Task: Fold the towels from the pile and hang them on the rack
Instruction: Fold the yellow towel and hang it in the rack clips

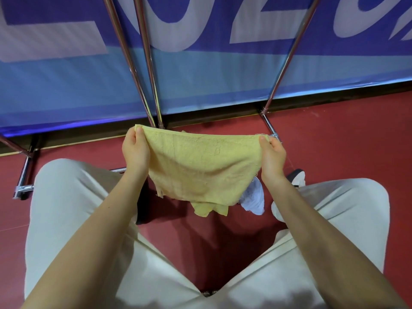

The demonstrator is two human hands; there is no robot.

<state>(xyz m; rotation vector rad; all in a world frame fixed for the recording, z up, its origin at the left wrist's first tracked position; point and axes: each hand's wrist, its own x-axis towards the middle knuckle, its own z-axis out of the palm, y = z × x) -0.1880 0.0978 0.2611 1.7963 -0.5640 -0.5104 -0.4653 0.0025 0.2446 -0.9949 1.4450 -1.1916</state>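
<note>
Yellow terry cloth is the thing in hand: a yellow towel [200, 166] stretched flat between the two hands above the red floor [334, 139], in front of the chrome rack [142, 70] whose legs rise against a blue banner [66, 85]; the left hand [134, 150] pinches the far left corner with thumb on top and fingers curled beneath, and the right hand [272, 156] pinches the far right corner the same way; the near edge sags loose over the gap between the knees, frayed and uneven, with a second layer of yellow cloth showing below it, so the towel seems already doubled. A white cloth [254, 197] lies on the floor just under the right wrist, likely part of the pile.

The risks, as I judge them: only the top corners are gripped, so the hanging layers may slip out of line and the fold skew when lifted; the dangling edge could brush or snag the white cloth below; the rack's rails lie out of view above, so a blind reach might catch a leg rather than a bar; a loosened pinch at either corner would drop the towel to the floor.
</note>
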